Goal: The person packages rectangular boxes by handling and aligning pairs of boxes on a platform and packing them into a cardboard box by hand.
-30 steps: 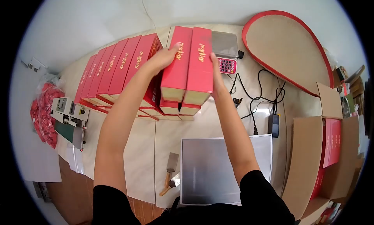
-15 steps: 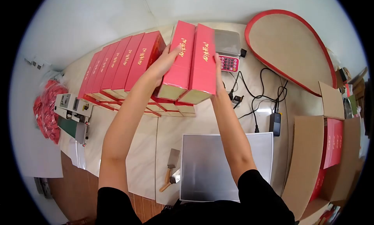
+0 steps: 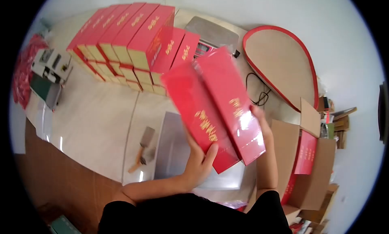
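Note:
Two red boxes with gold writing, side by side and tilted, are held up in front of me. My left hand (image 3: 199,163) grips the lower left side of the left box (image 3: 194,108), its thumb on the front. Around the right edge of the right box (image 3: 231,100) my right hand (image 3: 261,122) is closed, partly hidden behind it. Clear film shines on both. Behind them, a stack of red boxes (image 3: 139,35) with cream sides stands on the table, two lower ones at its right end.
An open carton (image 3: 279,153) at the right holds red boxes. A metal plate (image 3: 172,141) and scrapers (image 3: 145,143) lie near me. Behind are a scale (image 3: 212,29) and a red-rimmed board (image 3: 283,64). A machine (image 3: 50,66) stands at the left.
Both hands have brought the two boxes down from the stack toward me and turned them. The view has shifted, and two lower boxes at the stack's right end now show.

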Demonstrator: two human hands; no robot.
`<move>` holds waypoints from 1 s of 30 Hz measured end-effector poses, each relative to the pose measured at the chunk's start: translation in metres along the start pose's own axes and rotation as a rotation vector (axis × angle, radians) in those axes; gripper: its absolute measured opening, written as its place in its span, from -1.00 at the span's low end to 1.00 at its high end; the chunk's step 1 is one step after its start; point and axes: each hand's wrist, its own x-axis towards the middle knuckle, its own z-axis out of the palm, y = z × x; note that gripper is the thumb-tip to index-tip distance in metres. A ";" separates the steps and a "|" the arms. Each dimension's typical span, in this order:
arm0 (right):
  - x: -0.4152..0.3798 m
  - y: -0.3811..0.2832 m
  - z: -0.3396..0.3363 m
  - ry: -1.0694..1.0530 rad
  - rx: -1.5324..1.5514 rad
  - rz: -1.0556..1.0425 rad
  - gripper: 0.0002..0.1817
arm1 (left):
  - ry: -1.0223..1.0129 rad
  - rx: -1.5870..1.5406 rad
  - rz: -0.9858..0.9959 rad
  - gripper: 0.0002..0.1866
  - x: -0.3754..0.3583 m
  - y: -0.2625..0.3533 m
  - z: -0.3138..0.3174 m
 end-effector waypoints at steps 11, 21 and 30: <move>-0.008 0.080 -0.052 -0.566 -0.483 0.597 -0.17 | 0.191 -0.016 -0.200 -0.04 -0.154 -0.117 0.058; -0.001 0.090 -0.074 -0.662 -0.798 0.170 -0.25 | 0.517 -0.073 -0.287 -0.10 -0.144 -0.113 0.027; -0.091 0.152 -0.148 0.343 -0.184 -0.321 -0.40 | 0.336 0.338 -0.144 -0.43 -0.077 -0.055 -0.082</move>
